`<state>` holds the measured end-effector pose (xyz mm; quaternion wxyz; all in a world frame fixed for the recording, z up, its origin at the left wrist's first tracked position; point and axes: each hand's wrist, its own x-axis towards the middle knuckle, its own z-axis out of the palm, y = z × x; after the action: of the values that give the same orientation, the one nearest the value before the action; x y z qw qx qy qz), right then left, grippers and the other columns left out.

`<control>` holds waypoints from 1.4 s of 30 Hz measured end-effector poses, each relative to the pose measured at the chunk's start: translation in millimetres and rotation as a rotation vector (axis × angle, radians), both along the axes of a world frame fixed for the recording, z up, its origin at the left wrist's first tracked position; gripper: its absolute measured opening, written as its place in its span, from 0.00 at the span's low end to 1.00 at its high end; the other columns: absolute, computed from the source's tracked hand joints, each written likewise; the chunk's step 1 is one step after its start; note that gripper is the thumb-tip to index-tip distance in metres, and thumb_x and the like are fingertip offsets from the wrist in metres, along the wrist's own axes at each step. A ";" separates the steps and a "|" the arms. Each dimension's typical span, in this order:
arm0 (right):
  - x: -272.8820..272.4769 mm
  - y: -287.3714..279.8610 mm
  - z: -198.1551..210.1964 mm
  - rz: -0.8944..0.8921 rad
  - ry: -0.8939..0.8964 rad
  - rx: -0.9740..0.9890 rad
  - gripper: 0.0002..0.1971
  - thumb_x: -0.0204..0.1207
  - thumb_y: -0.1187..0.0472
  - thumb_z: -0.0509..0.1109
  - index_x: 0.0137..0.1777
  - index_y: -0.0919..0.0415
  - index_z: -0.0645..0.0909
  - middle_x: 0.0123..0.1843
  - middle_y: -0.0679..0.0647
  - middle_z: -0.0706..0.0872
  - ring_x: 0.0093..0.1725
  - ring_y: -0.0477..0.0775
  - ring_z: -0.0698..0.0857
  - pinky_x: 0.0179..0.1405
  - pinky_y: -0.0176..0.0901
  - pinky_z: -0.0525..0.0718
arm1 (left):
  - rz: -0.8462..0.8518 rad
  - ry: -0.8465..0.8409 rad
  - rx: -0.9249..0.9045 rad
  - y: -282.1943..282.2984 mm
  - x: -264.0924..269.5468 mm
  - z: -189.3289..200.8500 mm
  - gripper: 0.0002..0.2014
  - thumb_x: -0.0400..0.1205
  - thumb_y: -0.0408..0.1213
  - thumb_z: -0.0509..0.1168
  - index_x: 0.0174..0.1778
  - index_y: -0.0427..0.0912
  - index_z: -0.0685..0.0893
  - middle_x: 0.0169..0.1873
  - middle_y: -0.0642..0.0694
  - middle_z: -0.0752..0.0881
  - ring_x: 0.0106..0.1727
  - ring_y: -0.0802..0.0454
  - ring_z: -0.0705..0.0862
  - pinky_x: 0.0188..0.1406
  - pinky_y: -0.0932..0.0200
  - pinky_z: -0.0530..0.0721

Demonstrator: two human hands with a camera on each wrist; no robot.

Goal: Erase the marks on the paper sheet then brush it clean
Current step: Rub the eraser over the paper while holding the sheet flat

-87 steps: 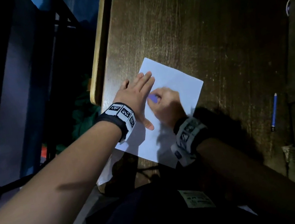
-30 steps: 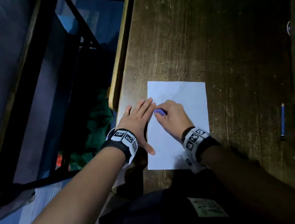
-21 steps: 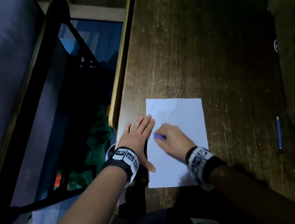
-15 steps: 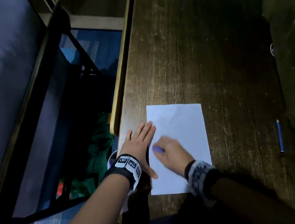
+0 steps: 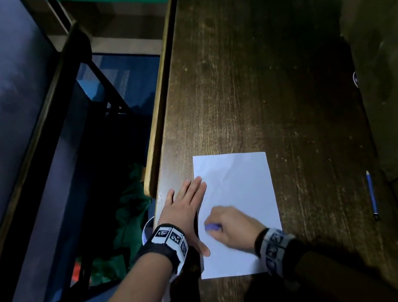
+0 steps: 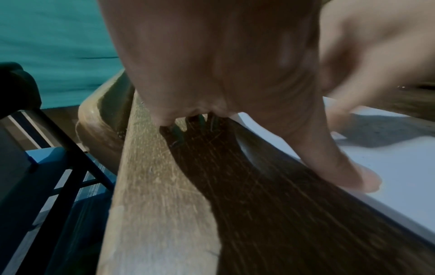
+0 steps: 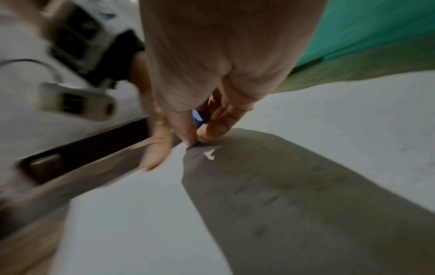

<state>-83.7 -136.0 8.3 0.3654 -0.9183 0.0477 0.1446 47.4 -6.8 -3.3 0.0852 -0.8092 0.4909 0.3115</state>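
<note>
A white paper sheet (image 5: pixel 245 196) lies on the dark wooden desk (image 5: pixel 246 77) near its front left corner. My left hand (image 5: pixel 186 205) lies flat with straight fingers across the sheet's left edge, and its thumb (image 6: pixel 341 167) presses on the paper (image 6: pixel 400 176). My right hand (image 5: pixel 229 227) pinches a small purple-blue eraser (image 5: pixel 212 226) and holds it down on the sheet's lower left part. In the right wrist view the eraser (image 7: pixel 197 119) shows between thumb and fingers, its tip on the paper (image 7: pixel 353 121). Faint grey marks show in the hand's shadow.
A blue pencil (image 5: pixel 371 194) lies on the desk to the right of the sheet. The desk's left edge (image 5: pixel 157 99) drops to a dark metal frame (image 5: pixel 60 100) and the floor. A brown bulky surface (image 5: pixel 394 65) rises along the right side.
My right hand with the eraser has slid down toward the sheet's lower left. The left hand has stayed flat on the sheet's edge. The head view has tilted, so the sheet sits lower.
</note>
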 end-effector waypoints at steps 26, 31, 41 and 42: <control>-6.8 -39.2 -19.1 -0.757 -0.050 -0.089 0.06 0.76 0.63 0.69 0.41 0.65 0.85 0.43 0.58 0.84 0.43 0.59 0.83 0.49 0.51 0.84 | 0.015 0.018 -0.001 -1.1 -3.0 1.5 0.84 0.52 0.74 0.81 0.89 0.48 0.28 0.87 0.53 0.27 0.88 0.49 0.29 0.87 0.35 0.38; -33.3 19.2 -15.8 -0.316 -0.051 0.068 0.09 0.78 0.61 0.69 0.36 0.58 0.80 0.37 0.53 0.78 0.38 0.49 0.78 0.44 0.44 0.79 | 0.025 0.019 -0.006 -0.8 -2.9 2.7 0.84 0.52 0.74 0.81 0.89 0.48 0.28 0.87 0.53 0.26 0.88 0.49 0.28 0.88 0.35 0.38; -50.5 -43.3 -23.8 -0.907 -0.072 -0.242 0.02 0.80 0.57 0.69 0.46 0.51 0.83 0.65 0.49 0.80 0.69 0.52 0.72 0.68 0.53 0.76 | 0.043 0.026 -0.052 8.8 -23.0 4.4 0.74 0.63 0.83 0.67 0.89 0.44 0.31 0.87 0.47 0.27 0.88 0.44 0.27 0.88 0.34 0.39; -46.4 -46.0 -22.5 -0.879 -0.059 -0.215 0.02 0.81 0.58 0.68 0.48 0.51 0.81 0.71 0.50 0.78 0.75 0.51 0.70 0.73 0.53 0.72 | 0.067 0.051 -0.062 7.6 -24.2 9.7 0.72 0.65 0.84 0.64 0.90 0.44 0.35 0.88 0.48 0.30 0.89 0.44 0.29 0.88 0.35 0.39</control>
<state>-130.0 -182.0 -14.2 0.2956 -0.8473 0.4376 -0.0564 23.2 0.8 6.4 0.0372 -0.8191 0.4749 0.3195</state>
